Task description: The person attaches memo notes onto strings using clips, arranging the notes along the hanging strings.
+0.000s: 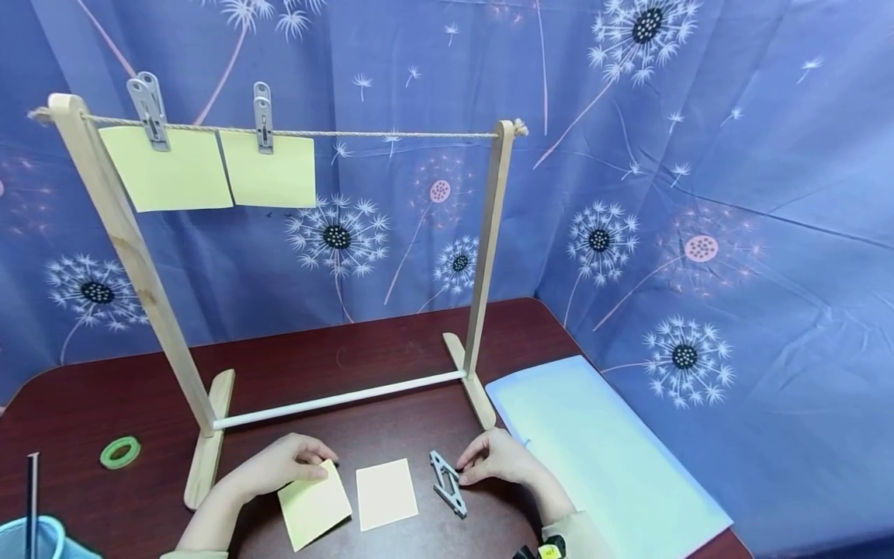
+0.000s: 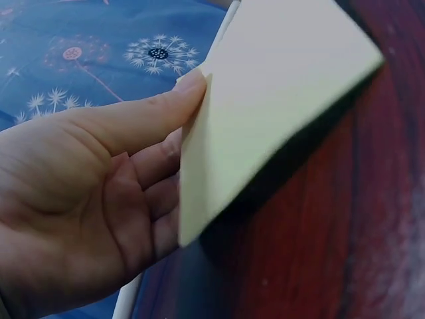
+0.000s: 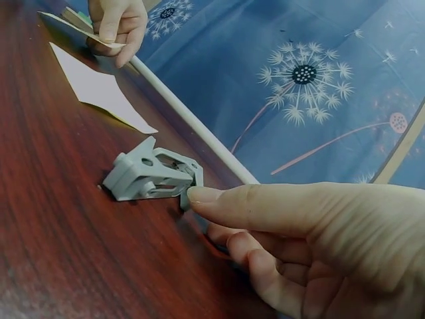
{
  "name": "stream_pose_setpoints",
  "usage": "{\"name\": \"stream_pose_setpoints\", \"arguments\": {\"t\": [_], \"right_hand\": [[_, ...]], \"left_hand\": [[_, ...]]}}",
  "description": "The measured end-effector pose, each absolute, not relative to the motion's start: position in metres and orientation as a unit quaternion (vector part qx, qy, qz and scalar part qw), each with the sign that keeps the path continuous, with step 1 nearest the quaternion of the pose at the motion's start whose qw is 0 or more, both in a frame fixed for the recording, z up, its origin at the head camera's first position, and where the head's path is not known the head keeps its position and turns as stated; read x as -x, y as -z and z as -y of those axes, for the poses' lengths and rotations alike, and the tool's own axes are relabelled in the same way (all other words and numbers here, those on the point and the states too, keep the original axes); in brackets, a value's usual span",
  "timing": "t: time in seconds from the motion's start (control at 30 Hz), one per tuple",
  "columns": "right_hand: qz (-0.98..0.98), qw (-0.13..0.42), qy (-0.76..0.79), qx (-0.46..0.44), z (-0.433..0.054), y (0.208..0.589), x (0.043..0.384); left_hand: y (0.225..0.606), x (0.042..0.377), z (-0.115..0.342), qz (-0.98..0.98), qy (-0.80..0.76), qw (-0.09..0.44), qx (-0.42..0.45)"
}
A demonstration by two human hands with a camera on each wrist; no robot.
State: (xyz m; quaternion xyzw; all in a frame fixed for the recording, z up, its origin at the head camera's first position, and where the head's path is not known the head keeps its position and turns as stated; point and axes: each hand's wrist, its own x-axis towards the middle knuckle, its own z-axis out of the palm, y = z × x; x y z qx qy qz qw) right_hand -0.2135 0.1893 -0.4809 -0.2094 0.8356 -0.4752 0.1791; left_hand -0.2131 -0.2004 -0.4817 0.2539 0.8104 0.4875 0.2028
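My left hand (image 1: 289, 462) pinches a yellow square of paper (image 1: 316, 505) between thumb and fingers, its near part tilted above the table. In the left wrist view the thumb (image 2: 156, 116) lies along the paper's edge. A second, paler paper square (image 1: 387, 494) lies flat between the hands. To its right a grey plastic clothespin (image 3: 149, 174) lies on its side on the table. The thumb and fingertips of my right hand (image 1: 499, 458) pinch the near end of the clothespin; the index fingertip is partly hidden behind the thumb in the right wrist view.
A wooden stand (image 1: 485, 248) with a rope (image 1: 391, 134) rises behind the hands. Two yellow sheets (image 1: 171, 175) hang from it by grey clothespins (image 1: 263, 118). A white board (image 1: 601, 450) lies right; a green tape roll (image 1: 120, 452) and blue cup (image 1: 42, 536) stand left.
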Motion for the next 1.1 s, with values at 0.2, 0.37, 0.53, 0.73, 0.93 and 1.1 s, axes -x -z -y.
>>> {"name": "stream_pose_setpoints", "arguments": {"t": [0.2,0.37,0.53,0.73,0.93,1.1], "right_hand": [[-0.84,0.166,0.473,0.206,-0.188,0.483,0.212],[-0.856,0.14,0.447,0.22,-0.187,0.485,0.214],[-0.856,0.125,0.447,0.227,-0.184,0.484,0.213],[-0.867,0.087,0.444,0.209,-0.177,0.487,0.214],[-0.888,0.02,0.419,0.189,-0.173,0.496,0.218],[-0.893,-0.006,0.421,0.159,-0.171,0.498,0.219]], "left_hand": [[0.483,0.212,0.2,-0.799,-0.519,0.206,-0.223],[0.485,0.213,0.202,-0.802,-0.523,0.208,-0.201],[0.486,0.213,0.203,-0.807,-0.518,0.208,-0.19],[0.486,0.213,0.204,-0.807,-0.521,0.208,-0.185],[0.484,0.213,0.205,-0.812,-0.517,0.201,-0.182],[0.486,0.214,0.204,-0.802,-0.532,0.211,-0.168]]}}
